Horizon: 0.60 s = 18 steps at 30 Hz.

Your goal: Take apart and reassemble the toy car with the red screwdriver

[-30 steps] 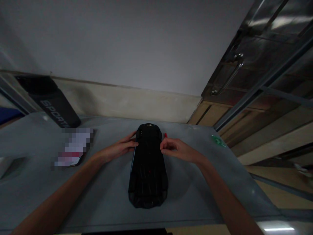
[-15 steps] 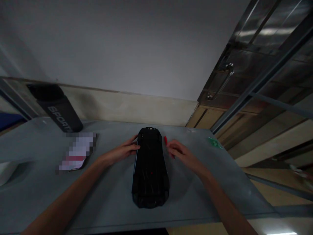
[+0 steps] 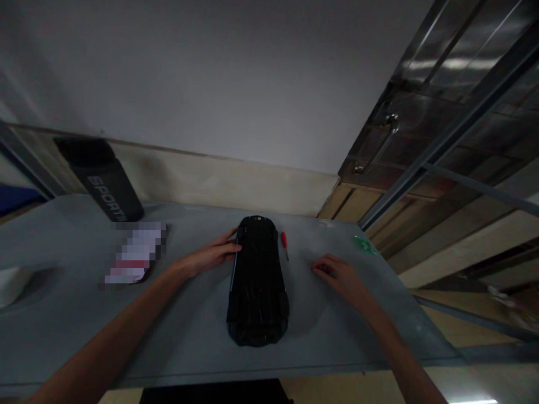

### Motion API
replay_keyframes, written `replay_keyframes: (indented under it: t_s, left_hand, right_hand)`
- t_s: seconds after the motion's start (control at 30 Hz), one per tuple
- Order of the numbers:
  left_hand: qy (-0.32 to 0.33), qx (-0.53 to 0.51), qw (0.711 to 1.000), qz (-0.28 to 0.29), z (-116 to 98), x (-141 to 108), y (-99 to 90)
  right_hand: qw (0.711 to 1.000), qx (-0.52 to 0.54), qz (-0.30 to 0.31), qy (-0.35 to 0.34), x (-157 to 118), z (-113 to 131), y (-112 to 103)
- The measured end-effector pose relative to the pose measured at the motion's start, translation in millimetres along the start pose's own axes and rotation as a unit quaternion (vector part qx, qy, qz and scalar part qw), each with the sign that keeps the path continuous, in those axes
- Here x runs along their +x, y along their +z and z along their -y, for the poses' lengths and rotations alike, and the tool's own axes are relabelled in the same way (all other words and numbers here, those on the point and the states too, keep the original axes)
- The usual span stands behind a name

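The only readable writing is the white word "SPORT" down the side of a dark bottle, which stands at about ten o'clock from the table's centre, close to the back wall; its last letters run into shadow. Just in front of the bottle, at about nine o'clock, lies a blurred card or packet with a reddish band, its print unreadable. In the middle of the grey table lies a black toy car, underside up, its length running from six to twelve o'clock. The left hand rests against the car's left flank near the far end, fingers loosely extended and touching the edge, gripping nothing. The right hand lies at three o'clock from the car, well apart from it, palm down on the table with fingers slightly curled and empty. A small red-handled screwdriver lies just beside the car at one o'clock, between car and right hand. A green scrap sits at two o'clock near the table's corner.
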<state>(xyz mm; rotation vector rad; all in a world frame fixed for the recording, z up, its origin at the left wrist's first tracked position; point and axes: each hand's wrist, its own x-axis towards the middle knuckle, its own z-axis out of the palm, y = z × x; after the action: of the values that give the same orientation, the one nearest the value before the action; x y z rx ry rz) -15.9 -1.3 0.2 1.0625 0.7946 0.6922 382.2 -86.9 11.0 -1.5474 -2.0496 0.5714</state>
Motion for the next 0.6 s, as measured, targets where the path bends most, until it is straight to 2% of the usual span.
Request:
replay_keyframes:
  t_s: [0.17, 0.33, 0.47, 0.6]
  left_hand:
    - [0.008, -0.001, 1.0, 0.001, -1, -1, 2.6]
    - [0.014, 0.003, 1.0, 0.02, 3, 3, -1.6]
    - [0.022, 0.009, 0.999, 0.027, 7, 6, -4.9]
    - [0.018, 0.002, 1.0, 0.019, 3, 2, -0.1]
  right_hand:
    - [1.0, 0.007, -0.006, -0.024, 0, -1, -3]
    - [1.0, -0.008, -0.011, -0.012, -4, -1, -4]
    - [0.999, -0.041, -0.013, -0.009, -3, -3, 1]
    - [0.997, -0.061, -0.039, -0.01, -1, -5, 7]
